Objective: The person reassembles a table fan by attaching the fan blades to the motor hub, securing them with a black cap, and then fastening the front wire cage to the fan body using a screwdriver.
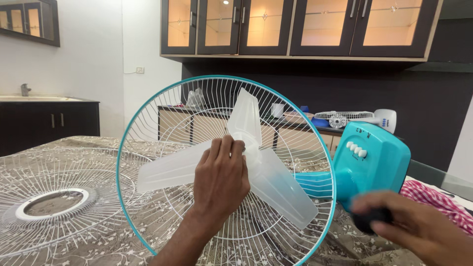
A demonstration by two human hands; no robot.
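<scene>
Blade (246,152) in rear guard (148,123), w/ left hand (221,182) on hub.

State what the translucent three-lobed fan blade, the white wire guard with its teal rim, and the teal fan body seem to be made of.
Translucent three-lobed fan blade: likely frosted plastic; the wires show through it.
White wire guard: probably painted or coated metal; thin, evenly spaced rods. Its teal rim could be plastic or painted metal.
Teal fan body: seemingly moulded plastic; smooth, slightly glossy, rounded edges.

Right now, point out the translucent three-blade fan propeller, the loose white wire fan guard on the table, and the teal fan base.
translucent three-blade fan propeller (281,189), head view, on the lower right blade.
loose white wire fan guard (54,203), head view, on its centre ring.
teal fan base (382,157), head view, on its front face.
</scene>
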